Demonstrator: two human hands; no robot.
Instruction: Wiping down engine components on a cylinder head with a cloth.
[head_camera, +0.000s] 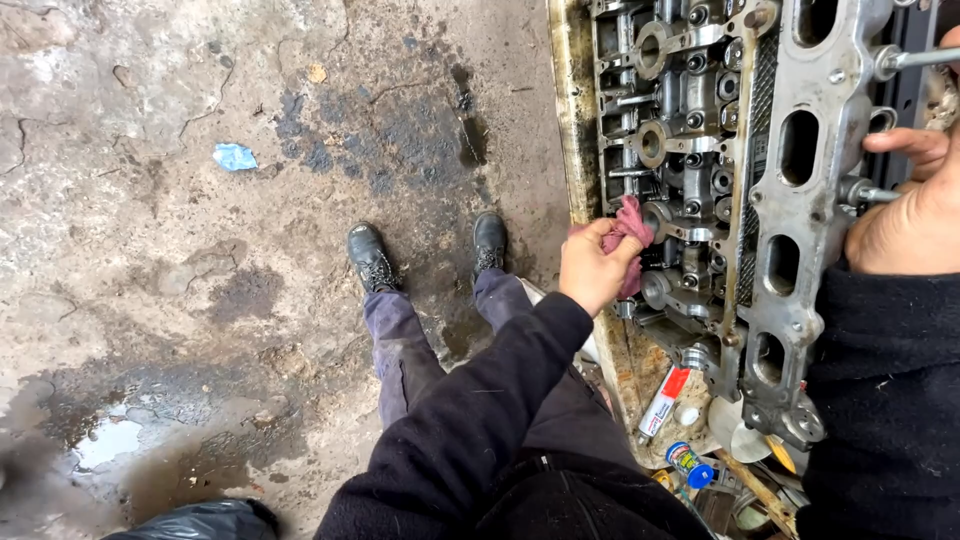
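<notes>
A grimy metal cylinder head lies on a stained workbench at the upper right. My left hand clutches a pinkish-red rag and presses it against the head's left side, by the cam bearing seats. At the right edge, my right hand grips the head's flange, fingers curled beside two protruding studs. Both arms are in dark sleeves.
A red-and-white tube and a small blue-capped can lie on the bench below the head. My black boots stand on cracked, oil-stained concrete. There is a puddle, a blue scrap and a black bag.
</notes>
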